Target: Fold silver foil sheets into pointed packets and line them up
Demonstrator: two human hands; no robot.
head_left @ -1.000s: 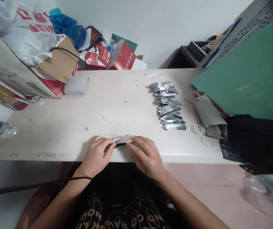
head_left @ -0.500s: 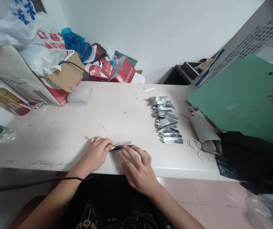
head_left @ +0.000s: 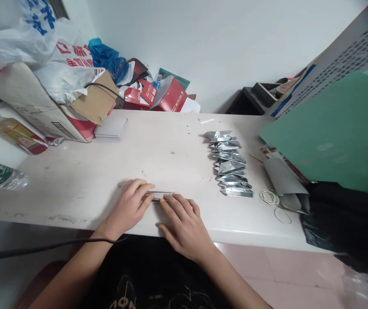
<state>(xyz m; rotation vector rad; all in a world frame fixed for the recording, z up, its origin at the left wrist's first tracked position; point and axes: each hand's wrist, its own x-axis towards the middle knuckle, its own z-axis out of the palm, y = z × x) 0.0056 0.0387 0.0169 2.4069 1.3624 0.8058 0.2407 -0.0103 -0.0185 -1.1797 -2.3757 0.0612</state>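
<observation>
A narrow folded silver paper strip (head_left: 161, 195) lies near the table's front edge, partly covered by my fingers. My left hand (head_left: 129, 210) grips its left end, with the index finger on the far side and the thumb on the near side. Over its right part, my right hand (head_left: 185, 225) rests with fingers stretched out and fingertips pressing on the strip. To the right, several folded silver paper pieces (head_left: 230, 165) lie overlapped in a column, away from both hands.
White rubber bands (head_left: 269, 198) and a grey paper roll (head_left: 280, 176) lie at the right, beside a black bag (head_left: 328, 214). A stack of white cards (head_left: 110, 130) sits by a cardboard box (head_left: 39, 103). Two bottles, one green-labelled (head_left: 0, 174), stand out at left. A black cable (head_left: 52, 248) crosses my left forearm.
The strip's dark raised flap now looks folded down and narrower. My right fingers have flattened onto it, and my left fingers have spread along its left end. The view has shifted slightly.
</observation>
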